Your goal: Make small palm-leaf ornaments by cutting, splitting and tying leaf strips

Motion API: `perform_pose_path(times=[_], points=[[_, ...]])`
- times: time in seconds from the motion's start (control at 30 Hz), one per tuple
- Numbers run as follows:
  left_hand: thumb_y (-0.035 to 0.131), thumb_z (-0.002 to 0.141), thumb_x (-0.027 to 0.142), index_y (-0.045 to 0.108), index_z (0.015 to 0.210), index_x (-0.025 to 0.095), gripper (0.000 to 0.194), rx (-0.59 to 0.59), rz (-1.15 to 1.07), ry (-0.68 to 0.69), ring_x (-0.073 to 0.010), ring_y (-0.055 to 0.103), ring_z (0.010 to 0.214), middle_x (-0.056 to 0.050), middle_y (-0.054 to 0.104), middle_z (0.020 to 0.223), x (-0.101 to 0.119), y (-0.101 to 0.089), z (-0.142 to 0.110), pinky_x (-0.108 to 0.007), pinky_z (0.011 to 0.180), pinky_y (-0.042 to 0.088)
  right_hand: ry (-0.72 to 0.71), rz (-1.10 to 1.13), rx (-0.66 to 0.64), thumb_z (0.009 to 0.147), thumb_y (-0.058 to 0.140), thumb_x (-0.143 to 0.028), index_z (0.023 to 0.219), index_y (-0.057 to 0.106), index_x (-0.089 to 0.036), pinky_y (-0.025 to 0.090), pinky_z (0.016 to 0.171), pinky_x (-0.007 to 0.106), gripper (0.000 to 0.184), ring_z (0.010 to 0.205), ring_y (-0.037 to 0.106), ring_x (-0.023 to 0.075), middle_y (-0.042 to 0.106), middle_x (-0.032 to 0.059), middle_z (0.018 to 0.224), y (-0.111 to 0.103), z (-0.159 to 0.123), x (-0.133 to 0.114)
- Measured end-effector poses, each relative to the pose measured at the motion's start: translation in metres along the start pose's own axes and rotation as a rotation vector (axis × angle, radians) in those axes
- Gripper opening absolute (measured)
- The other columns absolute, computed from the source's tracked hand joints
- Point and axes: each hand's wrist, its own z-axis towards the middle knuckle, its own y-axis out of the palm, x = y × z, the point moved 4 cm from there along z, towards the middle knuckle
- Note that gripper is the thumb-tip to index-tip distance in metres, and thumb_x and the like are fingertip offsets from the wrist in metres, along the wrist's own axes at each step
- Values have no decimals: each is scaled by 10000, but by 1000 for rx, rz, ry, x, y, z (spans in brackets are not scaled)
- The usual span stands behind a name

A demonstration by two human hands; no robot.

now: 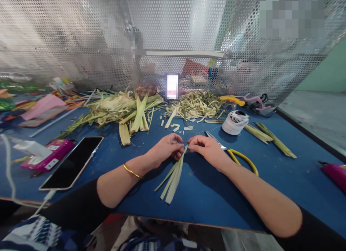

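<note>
Near the middle of the blue table, both my hands meet at the top end of a small bunch of pale green leaf strips [174, 177]. The strips fan out downward toward the table's front edge. My left hand [169, 146] is closed, its fingers pinched at the left of the bunch's tip. From the right, my right hand [204, 148] pinches at the same tip; a thin thread there is too fine to follow clearly. Scissors [242, 159] with yellow handles lie just beyond my right hand, partly hidden by it. A spool of white thread [234, 124] stands behind them.
Piles of husk leaves [116, 108] and shredded strips [196, 105] lie at the back, before a perforated metal screen [173, 23]. On the left are a phone [72, 164] with a cable and a magenta power strip [51, 155]. Leaf stalks [277, 139] lie at right.
</note>
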Motion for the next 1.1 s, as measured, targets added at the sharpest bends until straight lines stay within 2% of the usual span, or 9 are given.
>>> perform_pose_path(times=[0.1,0.23,0.63,0.8,0.9,1.03,1.1], points=[[613,758,190,482,826,169,149,32,8,-1,-62,525,473,35,590,605,1,-1,0,-183,492,440,19,4,21,702,629,-328,684,624,-186,397,635,277,143,631,515,138,609,-11,654,-1,0,1],[620,752,198,577,780,130,85,16,63,-17,-53,519,482,11,609,619,1,2,-1,-182,509,451,14,18,66,675,646,-318,660,641,-193,360,573,261,126,572,450,120,551,-33,591,-1,-1,-2],[700,662,236,651,694,128,122,-82,174,-49,-72,557,509,-9,648,618,4,6,-2,-198,555,459,-6,25,62,664,667,-303,640,663,-189,372,615,267,116,631,486,132,576,-20,636,6,1,-2],[716,641,269,631,647,129,164,-8,198,-41,-78,535,483,-7,628,570,1,5,-2,-201,516,433,-4,52,25,674,647,-287,646,640,-184,389,610,262,107,615,503,127,580,-27,615,11,1,-6],[711,643,293,597,640,135,195,-20,195,-21,-75,527,484,4,612,563,0,7,-3,-198,514,425,7,89,10,682,628,-278,672,641,-183,418,617,265,96,612,528,128,603,-21,629,12,1,-9],[655,697,302,552,706,154,181,-29,148,20,-60,507,491,40,561,562,2,7,-4,-173,499,399,6,111,103,740,570,-285,873,674,-204,435,583,268,188,557,524,127,577,-33,580,-1,1,-11],[637,713,304,539,736,159,176,-20,131,31,-54,496,502,45,549,584,3,6,-4,-160,487,381,22,73,82,734,589,-290,819,681,-200,436,570,265,154,540,523,125,567,-31,551,-7,0,-11]])
